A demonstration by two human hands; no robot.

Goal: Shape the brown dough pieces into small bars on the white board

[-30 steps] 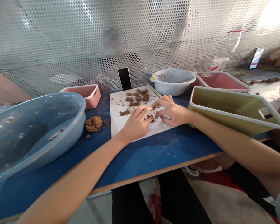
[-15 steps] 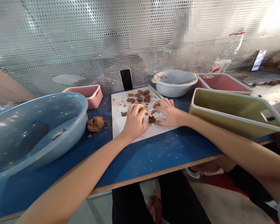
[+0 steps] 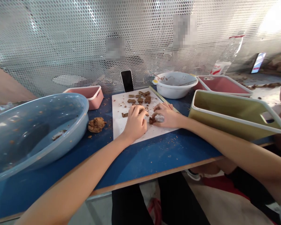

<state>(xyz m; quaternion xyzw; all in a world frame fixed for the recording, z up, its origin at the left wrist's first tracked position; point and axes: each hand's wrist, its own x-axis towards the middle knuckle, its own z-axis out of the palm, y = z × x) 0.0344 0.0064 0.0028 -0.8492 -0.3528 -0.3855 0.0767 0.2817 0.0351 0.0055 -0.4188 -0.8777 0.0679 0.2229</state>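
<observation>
Left hand (image 3: 137, 122): loosely curled, grasp undeterminable. Right hand (image 3: 165, 115): fingers bent at dark lump (image 3: 151, 120), grip unclear. White sheet (image 3: 119, 127): brown pieces (image 3: 131, 101), twelve o'clock; brown ball (image 3: 96, 125) outside, nine o'clock.

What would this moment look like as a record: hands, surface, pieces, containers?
Left hand: over white board, fingers curled, grip unclear
Right hand: fingers spread, thumb at small brown piece
Surface: white board on blue table
Shaped pieces: mostly on board's far half
Lump: on table between blue basin and board
Containers: blue basin, left; white bowl and green bin, right; pink bins behind
</observation>
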